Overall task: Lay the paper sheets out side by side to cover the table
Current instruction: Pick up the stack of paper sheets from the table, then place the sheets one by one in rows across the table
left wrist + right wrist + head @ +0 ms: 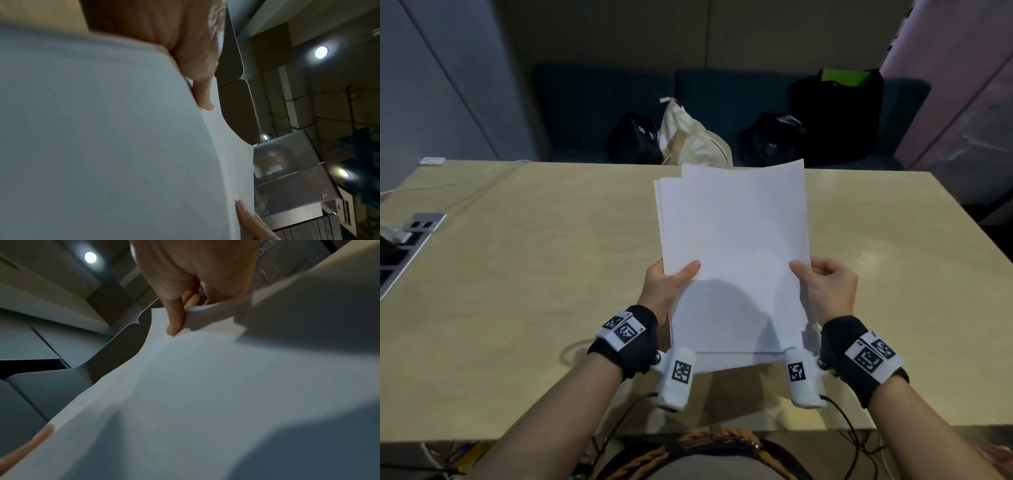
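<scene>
Both hands, my left hand [671, 279] and right hand [825, 284], pinch the paper stack [732, 240] above the table [534, 274]; nothing is laid yet, so I next peel one sheet toward a corner.

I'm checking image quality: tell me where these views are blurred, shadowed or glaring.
Head view: sharp, with a rounded shadow on the lower paper sheets. Left wrist view: the near paper is a soft blur, and ceiling lights flare. Right wrist view: the thumb is fairly sharp, the foreground paper blurred and dark.
</scene>
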